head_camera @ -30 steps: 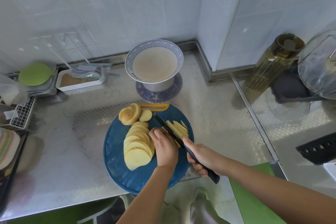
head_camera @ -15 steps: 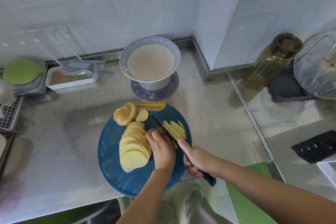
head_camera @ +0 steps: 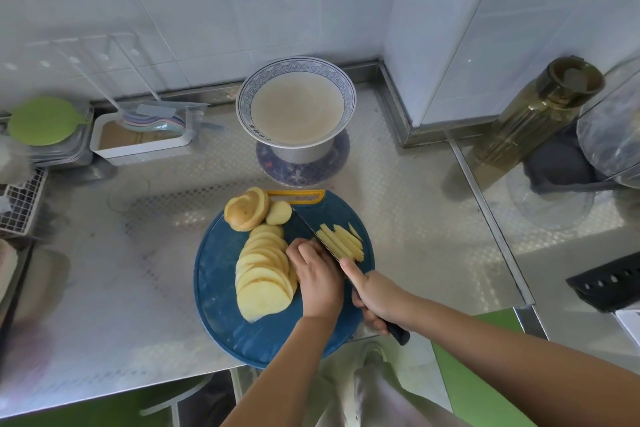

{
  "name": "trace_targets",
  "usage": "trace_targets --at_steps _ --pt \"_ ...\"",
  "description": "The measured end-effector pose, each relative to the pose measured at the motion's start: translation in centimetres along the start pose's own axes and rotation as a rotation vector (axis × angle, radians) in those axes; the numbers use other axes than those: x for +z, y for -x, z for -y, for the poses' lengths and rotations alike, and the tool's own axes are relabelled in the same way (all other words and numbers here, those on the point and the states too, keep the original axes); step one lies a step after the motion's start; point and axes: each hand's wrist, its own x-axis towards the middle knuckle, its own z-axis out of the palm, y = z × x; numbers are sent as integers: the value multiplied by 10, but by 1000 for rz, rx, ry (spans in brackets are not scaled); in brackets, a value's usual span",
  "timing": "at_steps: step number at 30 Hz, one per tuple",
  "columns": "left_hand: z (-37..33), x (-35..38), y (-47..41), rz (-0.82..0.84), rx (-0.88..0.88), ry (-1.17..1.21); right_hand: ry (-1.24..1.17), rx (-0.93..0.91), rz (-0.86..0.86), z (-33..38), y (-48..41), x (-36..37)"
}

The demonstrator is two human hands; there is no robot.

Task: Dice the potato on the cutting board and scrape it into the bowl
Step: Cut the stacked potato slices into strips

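A green lid (head_camera: 43, 120) and a white tray (head_camera: 138, 142) are sitting at the far left of the desk (head_camera: 104, 288). Near the front edge, a round blue cutting board (head_camera: 214, 288) is carrying a fanned row of potato slices (head_camera: 263, 274), with the potato end (head_camera: 246, 210) lying behind them. The bowl (head_camera: 244, 104) is standing behind the board, apart from it. The left hand (head_camera: 317, 276) is curling its fingers down onto the slices, holding them just beside the blade. The knife (head_camera: 311, 232) is lying diagonally between that hand and a small pile of potato strips (head_camera: 343, 241). The right hand (head_camera: 375, 295) is gripping the knife handle, with its forefinger stretching along the blade's back. A brown bottle (head_camera: 533, 118) is standing far right.
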Motion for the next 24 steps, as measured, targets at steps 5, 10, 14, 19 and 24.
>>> trace_targets --at_steps 5,10,14,19,24 --pt "0 -1 1 19 -17 -6 -13 -42 -49 -11 -11 8" --pt "0 -2 -1 -4 1 -8 -116 -38 -36 -13 -15 4" --pt "-3 -4 -1 1 -3 -21 -219 -4 19 -16 -15 -5" --pt "-4 -6 -2 12 11 -36 -261 -2 55 -20 -17 -10" --pt "-15 -9 -3 34 -46 -50 -288 -27 58 -24 -18 -9"
